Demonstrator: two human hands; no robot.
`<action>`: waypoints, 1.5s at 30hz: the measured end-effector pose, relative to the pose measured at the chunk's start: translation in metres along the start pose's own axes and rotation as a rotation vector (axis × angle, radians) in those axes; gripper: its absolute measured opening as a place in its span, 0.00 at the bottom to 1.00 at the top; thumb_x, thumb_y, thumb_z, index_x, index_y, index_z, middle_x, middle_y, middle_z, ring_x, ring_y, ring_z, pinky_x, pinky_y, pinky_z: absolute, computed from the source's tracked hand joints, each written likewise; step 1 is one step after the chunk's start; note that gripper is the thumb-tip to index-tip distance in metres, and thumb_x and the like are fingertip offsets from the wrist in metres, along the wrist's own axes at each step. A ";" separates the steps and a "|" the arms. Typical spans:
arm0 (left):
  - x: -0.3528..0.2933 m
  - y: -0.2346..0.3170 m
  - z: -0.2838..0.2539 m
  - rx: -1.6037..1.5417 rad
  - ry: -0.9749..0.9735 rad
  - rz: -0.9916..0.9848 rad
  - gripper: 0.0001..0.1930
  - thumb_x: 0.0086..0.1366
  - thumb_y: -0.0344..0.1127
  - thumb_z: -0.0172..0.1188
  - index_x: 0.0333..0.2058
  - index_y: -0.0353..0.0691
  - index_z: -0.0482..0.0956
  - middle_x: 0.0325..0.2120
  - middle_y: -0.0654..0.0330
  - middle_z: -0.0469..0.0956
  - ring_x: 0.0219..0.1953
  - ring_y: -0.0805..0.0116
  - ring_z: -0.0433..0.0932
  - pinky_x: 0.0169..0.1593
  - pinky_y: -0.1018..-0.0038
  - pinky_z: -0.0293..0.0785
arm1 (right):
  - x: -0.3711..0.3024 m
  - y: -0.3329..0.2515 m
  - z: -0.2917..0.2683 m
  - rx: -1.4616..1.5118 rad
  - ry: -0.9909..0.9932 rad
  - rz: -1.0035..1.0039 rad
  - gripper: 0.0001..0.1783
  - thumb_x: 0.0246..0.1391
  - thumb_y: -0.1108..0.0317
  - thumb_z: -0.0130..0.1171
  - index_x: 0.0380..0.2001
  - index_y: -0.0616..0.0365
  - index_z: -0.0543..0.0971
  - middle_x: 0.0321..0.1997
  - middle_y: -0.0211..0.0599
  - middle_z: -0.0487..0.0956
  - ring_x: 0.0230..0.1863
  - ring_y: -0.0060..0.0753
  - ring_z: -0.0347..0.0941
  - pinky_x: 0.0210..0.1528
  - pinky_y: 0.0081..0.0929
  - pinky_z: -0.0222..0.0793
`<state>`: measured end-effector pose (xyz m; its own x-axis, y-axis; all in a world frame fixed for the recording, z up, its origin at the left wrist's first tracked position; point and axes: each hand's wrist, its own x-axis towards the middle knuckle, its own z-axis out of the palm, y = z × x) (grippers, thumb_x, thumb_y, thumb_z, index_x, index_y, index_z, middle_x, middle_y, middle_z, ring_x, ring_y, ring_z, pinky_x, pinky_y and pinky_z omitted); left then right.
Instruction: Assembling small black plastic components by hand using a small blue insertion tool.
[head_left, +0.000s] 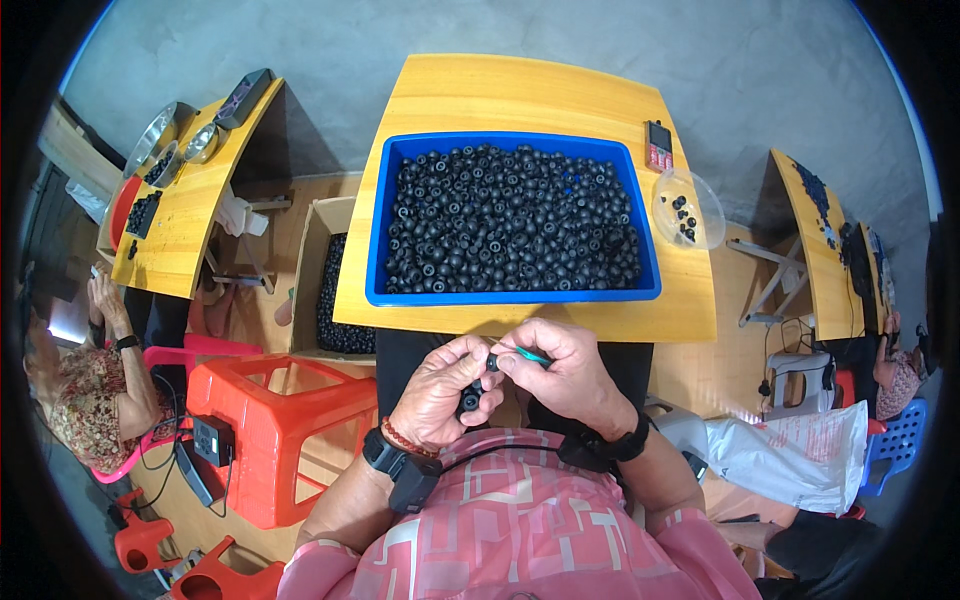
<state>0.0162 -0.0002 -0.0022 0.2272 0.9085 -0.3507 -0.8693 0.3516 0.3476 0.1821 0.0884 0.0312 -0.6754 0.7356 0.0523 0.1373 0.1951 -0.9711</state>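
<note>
My left hand [445, 390] is closed on several small round black parts [470, 397], some of them tucked against its palm and fingers. One black part [491, 362] is pinched between its thumb and forefinger. Touching fingertips with it, my right hand [565, 370] grips a small green-handled tool [534, 355]; the tool's working end is too small to make out. Both hands are just off the table's near edge, above my lap. Beyond them a blue tray [510, 298] holds a heap of similar black parts [510, 220].
The tray stands on a yellow wooden table [530, 95]. To its right are a clear plastic lid or dish [705, 205] with a few black parts and a phone [658, 145]. A carton [310, 270] and red stool [280, 400] stand left. Other people sit at both sides.
</note>
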 end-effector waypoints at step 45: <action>-0.034 0.124 -0.105 -0.327 0.434 0.671 0.11 0.74 0.41 0.49 0.46 0.42 0.74 0.24 0.64 0.69 0.23 0.74 0.67 0.20 0.83 0.63 | -0.004 0.010 0.026 -0.038 -0.049 0.124 0.06 0.56 0.71 0.63 0.32 0.63 0.81 0.29 0.29 0.82 0.28 0.14 0.71 0.34 0.18 0.68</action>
<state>-0.1452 -0.0111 -0.0389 -0.5094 0.7104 -0.4856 -0.8575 -0.3717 0.3558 0.1678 0.0706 0.0154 -0.6862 0.7230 -0.0802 0.2490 0.1298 -0.9598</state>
